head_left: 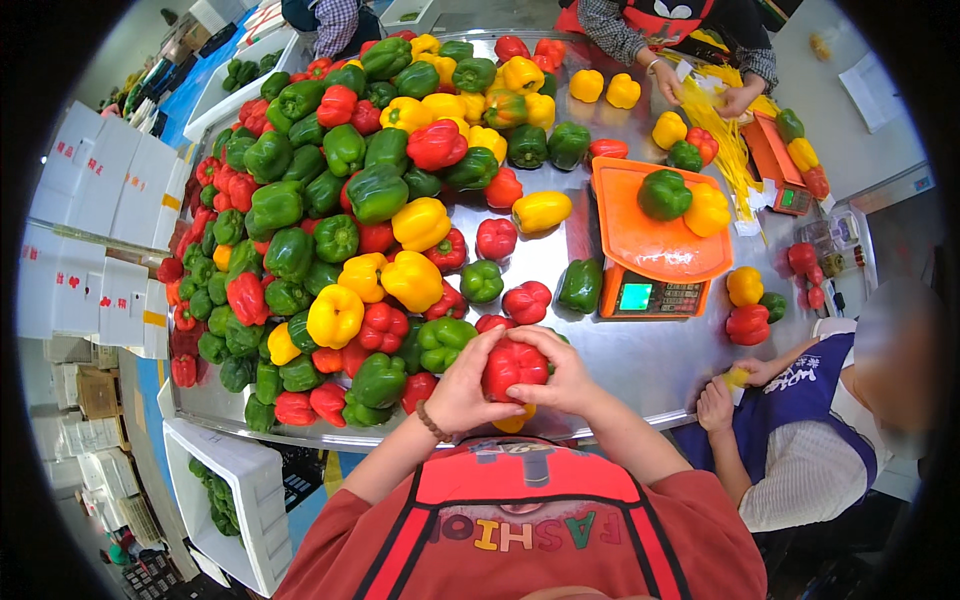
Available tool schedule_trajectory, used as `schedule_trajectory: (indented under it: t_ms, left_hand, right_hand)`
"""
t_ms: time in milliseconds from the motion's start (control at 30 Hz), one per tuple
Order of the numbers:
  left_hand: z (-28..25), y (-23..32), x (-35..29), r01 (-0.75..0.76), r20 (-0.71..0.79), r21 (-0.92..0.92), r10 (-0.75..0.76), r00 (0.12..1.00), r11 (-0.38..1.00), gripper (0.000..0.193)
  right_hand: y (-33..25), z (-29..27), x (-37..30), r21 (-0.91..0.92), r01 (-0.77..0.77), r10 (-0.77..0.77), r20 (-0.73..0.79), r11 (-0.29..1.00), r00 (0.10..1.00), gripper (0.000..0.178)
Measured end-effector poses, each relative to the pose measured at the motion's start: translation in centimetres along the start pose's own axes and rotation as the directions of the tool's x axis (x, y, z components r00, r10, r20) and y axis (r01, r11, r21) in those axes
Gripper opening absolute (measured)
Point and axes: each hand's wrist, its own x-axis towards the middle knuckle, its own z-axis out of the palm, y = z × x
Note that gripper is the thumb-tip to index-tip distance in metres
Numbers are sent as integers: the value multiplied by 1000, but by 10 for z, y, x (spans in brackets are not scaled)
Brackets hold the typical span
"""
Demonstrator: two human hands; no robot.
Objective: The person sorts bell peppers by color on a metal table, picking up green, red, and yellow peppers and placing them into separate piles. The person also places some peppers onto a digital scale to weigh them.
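Between both palms I hold a red bell pepper (515,371) close to the table's near edge. My left hand (463,388), with a beaded bracelet at its wrist, wraps the pepper's left side. From the right, my right hand (566,374) closes around the same pepper. A yellow pepper (514,419) shows partly below my hands. Beside my left hand lies a green pepper (446,344), at the edge of a large heap of red, yellow and green peppers (334,237). Ahead to the right, an orange scale (660,250) carries a green pepper (664,195) and a yellow pepper (708,210) on its tray.
Across the metal table (640,365), a person's hands handle yellow strips (722,130) near a second orange scale (776,160). Another person in a blue apron (790,400) holds something small and yellow at right. White foam boxes (232,500) stand along the left and near left.
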Motion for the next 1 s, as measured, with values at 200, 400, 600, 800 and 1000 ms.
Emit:
schedule_trajectory:
  t_ms: [200, 400, 600, 800, 1000]
  left_hand:
    - [22, -7, 14, 75, -21, -251, -83, 996, 965, 109]
    - [22, 1, 15, -62, -88, 37, 65, 994, 997, 106]
    - [6, -18, -3, 55, -285, -40, -64, 956, 998, 86]
    - [-4, -22, -9, 97, -360, -55, -110, 926, 994, 81]
    - [-15, -31, -25, 159, -371, -28, -158, 915, 987, 60]
  right_hand:
    - [-7, -13, -11, -26, 22, -24, -90, 999, 996, 90]
    - [-2, -51, -21, -163, -51, -19, -403, 985, 915, 86]
    - [32, -192, -7, -379, -300, -234, -875, 875, 423, 78]
    - [69, -215, -4, -375, -314, -178, -841, 872, 511, 85]
    - [86, -103, -89, -189, -410, 61, -850, 892, 524, 16]
